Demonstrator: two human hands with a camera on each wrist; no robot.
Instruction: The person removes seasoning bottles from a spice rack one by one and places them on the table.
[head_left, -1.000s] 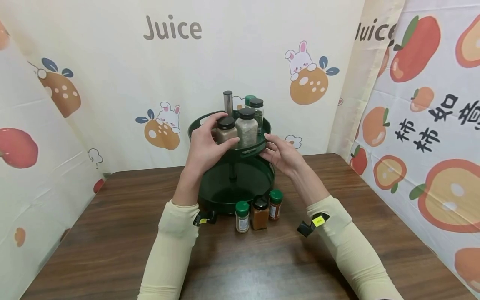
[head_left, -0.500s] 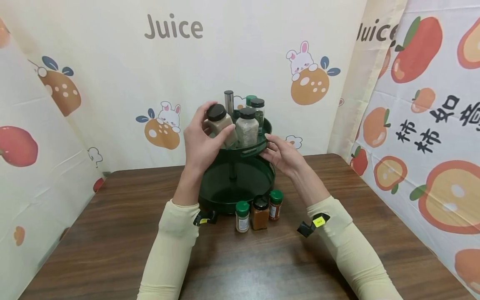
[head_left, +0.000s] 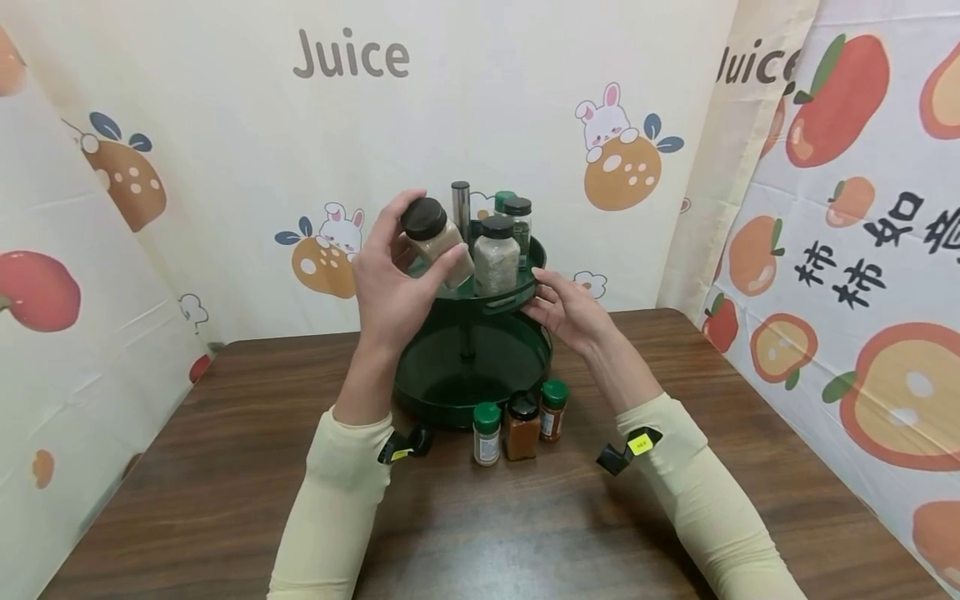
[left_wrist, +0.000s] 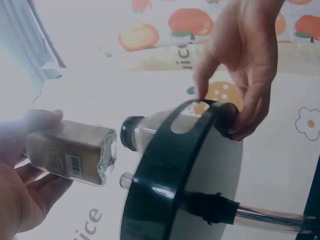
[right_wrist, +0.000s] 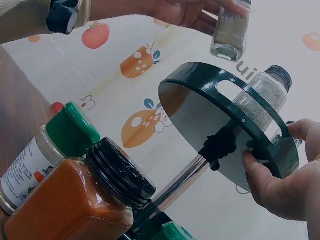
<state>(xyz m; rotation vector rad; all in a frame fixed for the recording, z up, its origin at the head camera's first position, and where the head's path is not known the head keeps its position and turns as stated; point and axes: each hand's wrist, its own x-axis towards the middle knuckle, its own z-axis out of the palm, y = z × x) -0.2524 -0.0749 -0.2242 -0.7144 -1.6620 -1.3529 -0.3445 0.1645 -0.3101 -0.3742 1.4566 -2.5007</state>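
One tilted black-lidded jar hangs just above the upper tray, pinched in our left hand; our right hand pinches the tray's rim. If we swing sideways, the base could topple the pale jar beside it; a loose pinch could drop it.

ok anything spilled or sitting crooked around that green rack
Nothing I can see looks spilled or damaged. The one thing askew is the beige jar, tilted above the upper green tray, but the left hand grips it, so that isn't odd. On the table, the orange-brown jar and two green-capped bottles stand upright.
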